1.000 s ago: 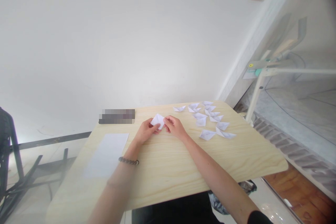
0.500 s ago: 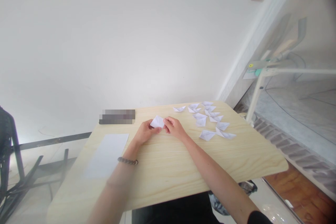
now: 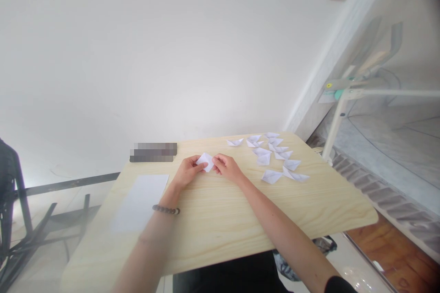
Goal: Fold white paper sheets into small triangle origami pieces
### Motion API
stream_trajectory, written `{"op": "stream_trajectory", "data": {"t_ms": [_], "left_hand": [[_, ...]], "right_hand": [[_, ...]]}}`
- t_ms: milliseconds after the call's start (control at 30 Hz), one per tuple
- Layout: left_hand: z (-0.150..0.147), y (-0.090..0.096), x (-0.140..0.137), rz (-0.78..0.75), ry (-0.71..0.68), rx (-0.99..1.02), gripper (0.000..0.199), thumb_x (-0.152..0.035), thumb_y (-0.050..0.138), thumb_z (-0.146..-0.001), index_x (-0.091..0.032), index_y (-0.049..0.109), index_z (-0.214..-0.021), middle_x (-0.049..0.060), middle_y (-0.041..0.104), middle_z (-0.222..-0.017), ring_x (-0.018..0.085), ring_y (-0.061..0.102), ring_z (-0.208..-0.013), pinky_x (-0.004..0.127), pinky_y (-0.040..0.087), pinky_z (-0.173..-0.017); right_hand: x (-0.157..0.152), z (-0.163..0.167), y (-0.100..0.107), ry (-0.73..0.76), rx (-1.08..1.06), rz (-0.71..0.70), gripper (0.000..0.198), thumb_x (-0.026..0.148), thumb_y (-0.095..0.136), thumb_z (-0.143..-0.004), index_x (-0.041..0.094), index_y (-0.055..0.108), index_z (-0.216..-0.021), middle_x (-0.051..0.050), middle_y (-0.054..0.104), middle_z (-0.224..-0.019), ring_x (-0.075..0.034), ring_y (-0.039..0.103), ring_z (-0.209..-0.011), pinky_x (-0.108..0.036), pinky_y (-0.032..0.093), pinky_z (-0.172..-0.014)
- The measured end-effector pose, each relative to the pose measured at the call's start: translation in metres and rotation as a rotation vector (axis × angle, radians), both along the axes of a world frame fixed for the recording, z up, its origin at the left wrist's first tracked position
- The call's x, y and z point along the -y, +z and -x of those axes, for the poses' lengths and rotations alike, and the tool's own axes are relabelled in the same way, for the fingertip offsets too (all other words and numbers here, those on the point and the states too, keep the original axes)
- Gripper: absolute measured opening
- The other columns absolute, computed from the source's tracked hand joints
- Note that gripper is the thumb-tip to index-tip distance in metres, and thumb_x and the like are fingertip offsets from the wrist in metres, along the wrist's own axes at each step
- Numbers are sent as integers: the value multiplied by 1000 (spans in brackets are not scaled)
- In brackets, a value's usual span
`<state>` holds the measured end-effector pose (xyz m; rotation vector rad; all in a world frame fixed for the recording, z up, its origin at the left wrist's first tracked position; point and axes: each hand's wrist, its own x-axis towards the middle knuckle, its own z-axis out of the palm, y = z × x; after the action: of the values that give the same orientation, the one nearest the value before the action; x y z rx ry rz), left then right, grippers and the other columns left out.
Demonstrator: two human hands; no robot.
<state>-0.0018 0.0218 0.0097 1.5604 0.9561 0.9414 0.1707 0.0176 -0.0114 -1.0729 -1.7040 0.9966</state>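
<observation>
A small piece of folded white paper (image 3: 206,160) is held between my two hands above the middle of the table. My left hand (image 3: 189,170) grips its left side, with the thumb lying over the front. On the right edge, the fingers and thumb of my right hand (image 3: 225,167) pinch the paper. Several folded white paper boats (image 3: 272,176) lie to the right and behind my right hand. To the left of my left forearm is a sheet of plain white paper (image 3: 142,201), lying flat.
The light wooden table (image 3: 213,224) stands against a white wall (image 3: 206,55). At its back left lies a dark blurred-out object (image 3: 153,152). A black chair (image 3: 13,201) is at the left, and a white metal frame (image 3: 335,132) at the right.
My left thumb has slid further onto the front of the folded paper, and the paper has turned slightly in my hands. The boats and the flat sheet stay where they were.
</observation>
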Motion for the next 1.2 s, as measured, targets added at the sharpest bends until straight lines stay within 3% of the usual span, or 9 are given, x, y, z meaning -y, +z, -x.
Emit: {"op": "stream_trajectory", "data": {"t_ms": [767, 1200], "left_hand": [[-7, 0, 1, 31, 71, 25, 42, -35, 64, -61, -11, 56, -95, 7, 62, -86, 15, 56, -70, 28, 47, -62], [-8, 3, 2, 30, 90, -14, 42, -38, 62, -62, -11, 57, -94, 6, 62, -85, 15, 56, -69, 28, 47, -62]], "right_hand": [[0, 1, 2, -83, -57, 56, 29, 44, 41, -77, 17, 51, -77, 1, 53, -59, -7, 46, -45, -17, 37, -40], [0, 1, 3, -83, -58, 67, 28, 43, 41, -77, 17, 50, -76, 1, 52, -59, -7, 46, -45, -16, 37, -40]]}}
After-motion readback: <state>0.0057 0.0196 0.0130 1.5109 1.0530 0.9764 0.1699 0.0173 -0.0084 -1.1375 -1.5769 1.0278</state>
